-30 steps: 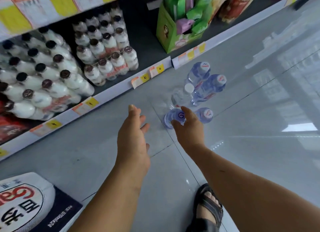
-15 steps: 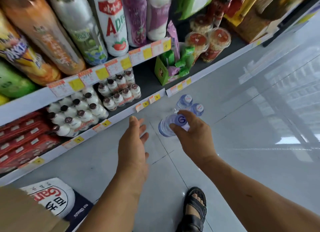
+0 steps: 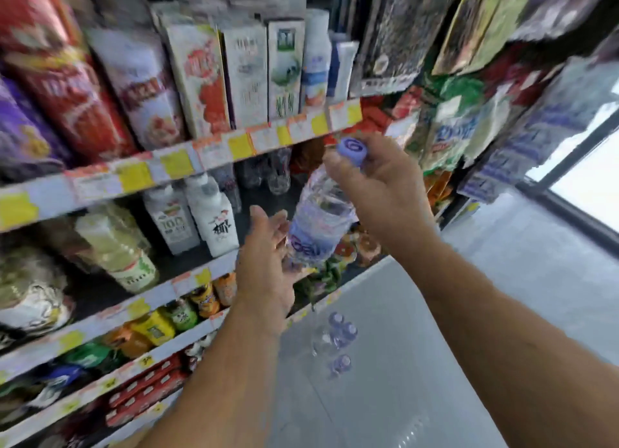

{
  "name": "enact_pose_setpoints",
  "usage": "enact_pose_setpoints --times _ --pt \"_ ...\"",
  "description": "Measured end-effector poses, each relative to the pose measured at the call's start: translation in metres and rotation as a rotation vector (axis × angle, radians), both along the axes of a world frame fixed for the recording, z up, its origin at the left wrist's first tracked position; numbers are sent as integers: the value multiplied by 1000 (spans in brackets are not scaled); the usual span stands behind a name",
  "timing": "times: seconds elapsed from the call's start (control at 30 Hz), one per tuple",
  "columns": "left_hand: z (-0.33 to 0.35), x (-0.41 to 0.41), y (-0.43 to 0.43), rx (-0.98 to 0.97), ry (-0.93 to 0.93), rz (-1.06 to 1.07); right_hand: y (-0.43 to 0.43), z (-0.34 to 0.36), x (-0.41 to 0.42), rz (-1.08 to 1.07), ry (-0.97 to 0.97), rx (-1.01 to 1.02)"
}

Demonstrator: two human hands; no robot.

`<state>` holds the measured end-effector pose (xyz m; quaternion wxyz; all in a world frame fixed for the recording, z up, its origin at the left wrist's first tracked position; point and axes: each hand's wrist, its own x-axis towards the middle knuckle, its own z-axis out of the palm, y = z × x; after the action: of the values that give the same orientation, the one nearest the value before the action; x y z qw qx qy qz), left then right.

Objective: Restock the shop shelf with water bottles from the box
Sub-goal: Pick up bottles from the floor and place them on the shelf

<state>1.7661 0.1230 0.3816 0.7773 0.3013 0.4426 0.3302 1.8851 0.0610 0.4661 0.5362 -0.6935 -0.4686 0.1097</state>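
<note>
- While our right hand grips the water bottle at its purple cap, our left hand cups the lower body, fingers loosely curled.
- Bottle tilted, held just before the shelf.
- More bottles stand on the floor, near right.

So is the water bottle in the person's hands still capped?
Capped: the purple cap sits on the water bottle, gripped by the right hand.

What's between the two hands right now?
In the head view, the water bottle lies between them: the right hand grips it just under the purple cap, while the left hand cups its lower body.
</note>
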Motion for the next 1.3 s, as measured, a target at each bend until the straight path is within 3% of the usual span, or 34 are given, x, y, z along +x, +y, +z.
enact_pose_setpoints --times 0.2,0.53,0.73,1.0,1.17,1.3 --pt "130 -15 19 157 -85 99 19 135 -28 10 -129 171" --pt "254 -60 11 418 -147 -68 49 271 -58 172 -17 329" --pt "294 -79 0 517 -166 117 62 300 -82 361 128 441" --pt "332 -113 10 627 -277 248 52 254 -118 638 62 220" --pt "358 -141 25 704 -245 300 73 260 -141 643 -63 166" --pt "387 -171 53 817 -131 220 102 287 -166 594 -86 216"
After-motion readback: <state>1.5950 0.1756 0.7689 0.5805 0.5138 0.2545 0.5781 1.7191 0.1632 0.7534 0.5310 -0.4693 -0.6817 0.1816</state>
